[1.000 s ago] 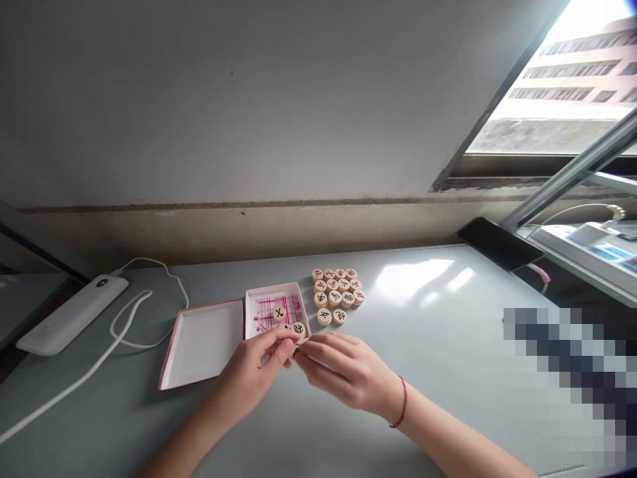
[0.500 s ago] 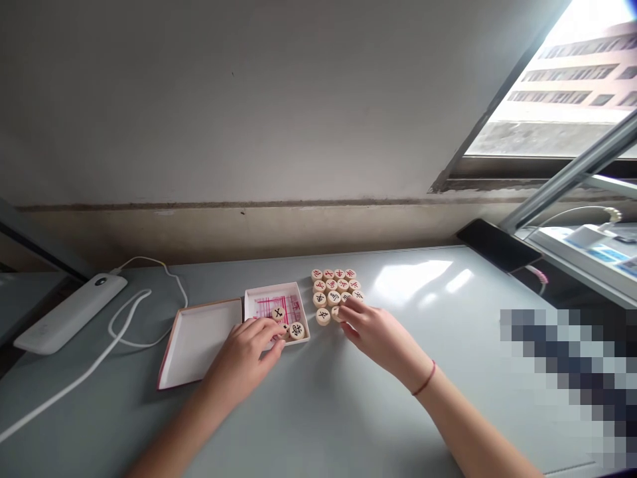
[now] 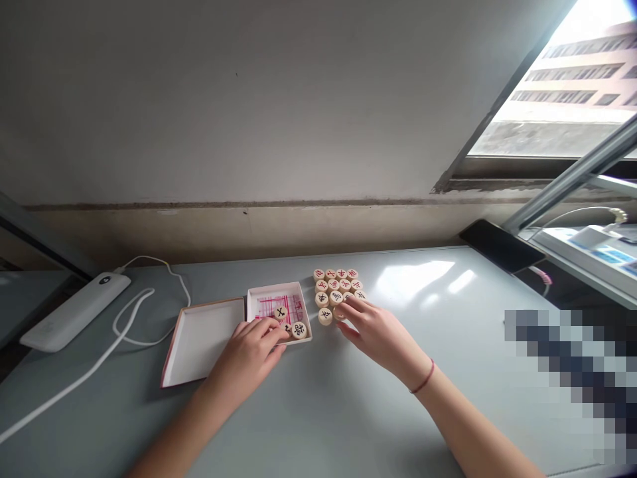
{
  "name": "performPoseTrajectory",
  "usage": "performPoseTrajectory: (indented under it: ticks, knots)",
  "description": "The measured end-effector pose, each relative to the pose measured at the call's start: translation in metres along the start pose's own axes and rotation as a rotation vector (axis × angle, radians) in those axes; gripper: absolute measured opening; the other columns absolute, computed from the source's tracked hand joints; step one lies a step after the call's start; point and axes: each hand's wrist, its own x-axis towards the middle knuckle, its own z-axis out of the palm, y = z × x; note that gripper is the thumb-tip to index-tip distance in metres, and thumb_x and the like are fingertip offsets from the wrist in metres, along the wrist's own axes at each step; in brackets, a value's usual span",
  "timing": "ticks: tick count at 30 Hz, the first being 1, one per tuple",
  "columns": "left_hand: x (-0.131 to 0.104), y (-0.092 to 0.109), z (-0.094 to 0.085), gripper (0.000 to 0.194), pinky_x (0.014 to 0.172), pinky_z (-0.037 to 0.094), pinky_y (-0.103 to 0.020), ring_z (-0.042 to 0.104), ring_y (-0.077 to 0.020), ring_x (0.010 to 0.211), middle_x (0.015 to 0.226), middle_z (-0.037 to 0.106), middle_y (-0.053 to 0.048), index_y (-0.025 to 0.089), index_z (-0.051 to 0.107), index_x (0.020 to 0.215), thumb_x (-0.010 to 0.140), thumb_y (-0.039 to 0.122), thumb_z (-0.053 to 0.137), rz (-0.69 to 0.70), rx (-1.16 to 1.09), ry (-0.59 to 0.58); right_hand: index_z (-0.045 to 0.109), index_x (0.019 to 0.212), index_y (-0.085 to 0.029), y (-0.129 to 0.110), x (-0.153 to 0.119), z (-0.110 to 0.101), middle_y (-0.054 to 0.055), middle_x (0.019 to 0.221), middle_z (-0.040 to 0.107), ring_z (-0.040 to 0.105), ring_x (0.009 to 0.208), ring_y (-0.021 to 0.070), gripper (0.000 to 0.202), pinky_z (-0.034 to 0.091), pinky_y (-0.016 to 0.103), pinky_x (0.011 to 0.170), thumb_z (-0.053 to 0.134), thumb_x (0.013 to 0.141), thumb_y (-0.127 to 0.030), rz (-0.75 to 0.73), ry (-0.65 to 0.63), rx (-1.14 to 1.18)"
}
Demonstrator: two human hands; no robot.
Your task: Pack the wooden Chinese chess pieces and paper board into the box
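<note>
My left hand (image 3: 256, 345) reaches over the front of the white box tray (image 3: 304, 295). Its fingertips touch a partly covered Chinese chess piece, while the thumb stays apart near the front wall. Two other black-marked pieces show in the tray, one toward the middle (image 3: 280, 313) and one at the front right corner (image 3: 299, 330). My right hand (image 3: 371, 325) has thumb and fingers around a Chinese chess piece (image 3: 339, 313) in the nearest row of a block of pieces. Beside it on the left lies another black-marked piece (image 3: 325, 316). Red-marked pieces (image 3: 333, 285) fill the far rows.
The box lid (image 3: 209, 338) lies inside up, left of the tray. A white power bank (image 3: 77, 312) and its white cable (image 3: 89, 365) are farther left. At the right, a black phone (image 3: 500, 245) leans near a shelf. The wall (image 3: 249, 229) borders the desk behind.
The view has shifted slightly. My right fingers have loosened a little around the piece in the nearest row. My left hand has barely moved at the tray.
</note>
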Motion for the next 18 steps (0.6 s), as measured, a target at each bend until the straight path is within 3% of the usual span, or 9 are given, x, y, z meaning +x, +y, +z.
performPoseTrajectory:
  ticks: [6,11,15,18]
  knots:
    - [0.002,0.001,-0.003,0.012,0.079,0.049,-0.030,0.062,-0.0175,0.086,0.099,0.063,-0.004,0.021,0.062,0.093,0.086,0.024,0.053,-0.024,-0.044,0.024,0.057,0.086,-0.018,0.002,0.000,0.003,0.005,0.088,0.058,0.056,0.064,0.0129,0.016,0.044,0.025,0.053,0.042,0.091,-0.015,0.023,-0.007,0.059]
    - [0.013,-0.008,-0.002,0.026,0.085,0.048,-0.033,0.060,-0.0194,0.097,0.108,0.064,-0.006,0.020,0.060,0.107,0.094,0.020,0.038,-0.096,-0.018,0.081,0.057,0.088,-0.019,-0.003,0.000,-0.001,0.005,0.085,0.058,0.056,0.063,0.0132,0.016,0.044,0.025,0.053,0.043,0.093,-0.023,-0.002,0.053,0.111]
    - [0.021,-0.016,0.004,0.032,0.088,0.046,-0.037,0.057,-0.0220,0.106,0.122,0.061,-0.005,0.023,0.060,0.113,0.092,0.013,0.039,-0.016,0.052,0.000,0.058,0.086,-0.019,-0.007,0.000,-0.002,0.004,0.084,0.058,0.055,0.062,0.0124,0.017,0.041,0.025,0.051,0.043,0.093,-0.025,-0.028,0.041,0.123]
    - [0.024,-0.016,0.008,0.033,0.084,0.047,-0.035,0.060,-0.0202,0.099,0.115,0.064,-0.005,0.023,0.063,0.105,0.088,0.008,0.040,-0.004,0.061,-0.042,0.058,0.085,-0.019,-0.007,-0.001,-0.001,0.004,0.084,0.059,0.055,0.061,0.0119,0.018,0.040,0.025,0.051,0.043,0.093,-0.025,-0.033,0.052,0.128]
